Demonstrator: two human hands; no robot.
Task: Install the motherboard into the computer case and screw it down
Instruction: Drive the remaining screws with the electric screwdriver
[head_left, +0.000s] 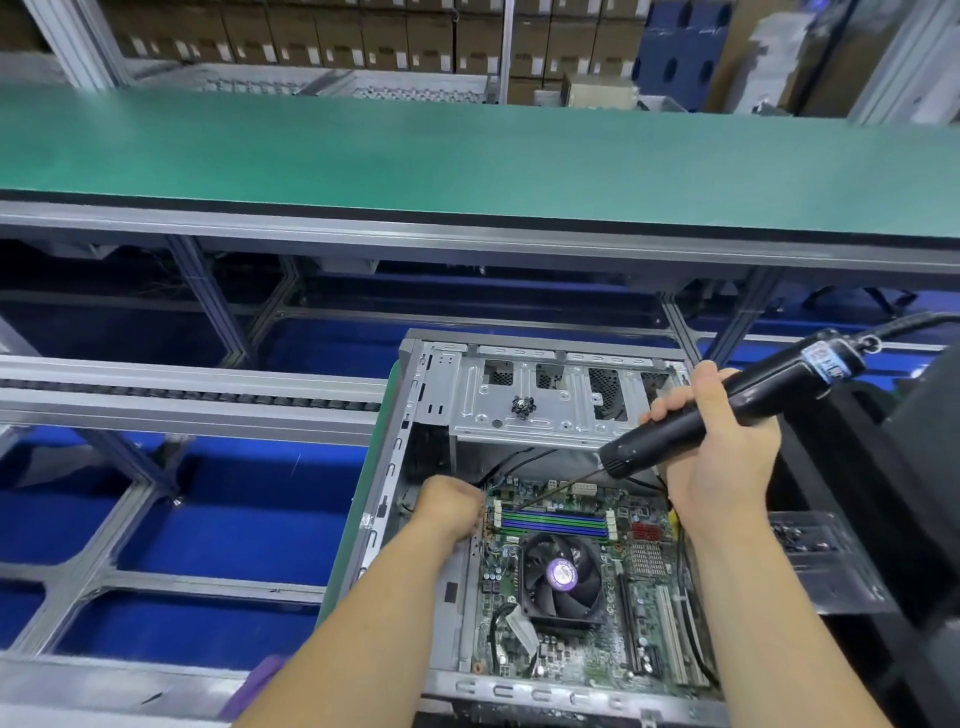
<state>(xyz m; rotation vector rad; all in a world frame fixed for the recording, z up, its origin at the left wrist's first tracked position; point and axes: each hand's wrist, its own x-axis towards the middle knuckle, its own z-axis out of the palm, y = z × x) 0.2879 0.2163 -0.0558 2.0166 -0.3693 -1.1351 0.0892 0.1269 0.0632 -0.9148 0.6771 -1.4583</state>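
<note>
The right hand (719, 447) gripped a screwdriver (737, 400) angled down at the motherboard (571, 597) in the case (415, 467), while the left hand (449, 506), fingers curled, pinched at the board's corner.

Electronics assembly line in a factory or warehouse: a green conveyor belt (467, 156) is running across aluminium framing (218, 306), a roller track (182, 397) is lying alongside, and stacked cartons (311, 36) are filling the background shelving.
</note>
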